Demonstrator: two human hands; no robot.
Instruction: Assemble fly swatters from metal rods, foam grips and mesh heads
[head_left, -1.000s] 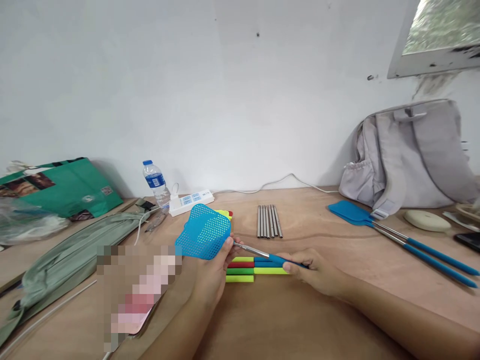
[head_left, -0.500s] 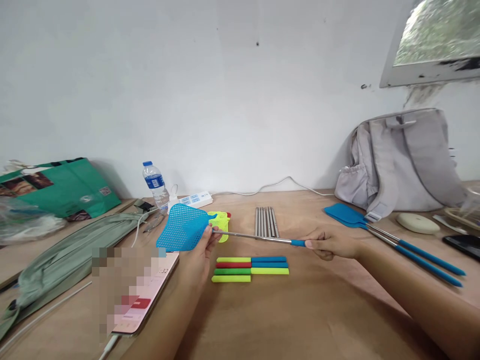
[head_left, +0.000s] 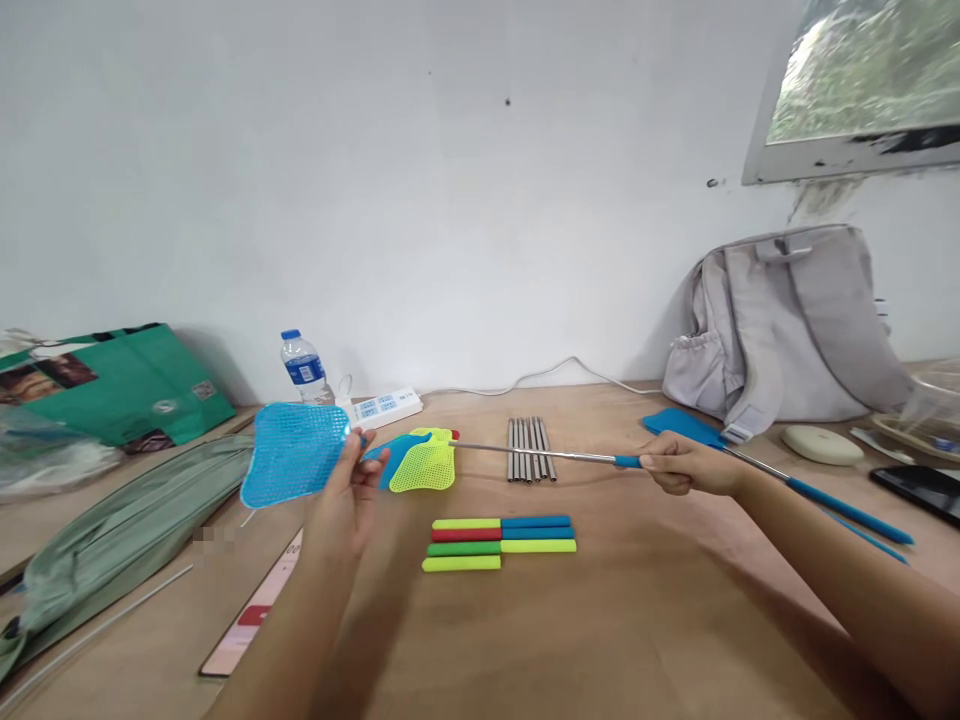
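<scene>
My left hand point(head_left: 352, 490) pinches a blue mesh fly swatter head point(head_left: 296, 455) at its neck. In my right hand point(head_left: 686, 465) is a thin telescopic metal rod point(head_left: 525, 450), gripped by its blue handle point(head_left: 628, 461) and pointing left. The rod's free end stands apart from the swatter head. Below it on the table lie yellow point(head_left: 424, 468) and blue point(head_left: 397, 455) swatter heads, partly overlapping. Several metal rods point(head_left: 532, 450) lie side by side under the held rod. Nearer to me are rows of coloured handle sleeves point(head_left: 501, 548) in yellow, red, green and blue.
Blue fly swatters point(head_left: 832, 495) lie at right, before a grey backpack point(head_left: 795, 330). A water bottle point(head_left: 304, 365) and a power strip point(head_left: 386, 405) stand at the wall. Left are a green bag point(head_left: 135, 390), a grey-green cloth bag point(head_left: 127, 520) and a phone point(head_left: 255, 610).
The swatter head has come off the rod. My left hand has moved left with the head, my right hand slightly right and up with the rod.
</scene>
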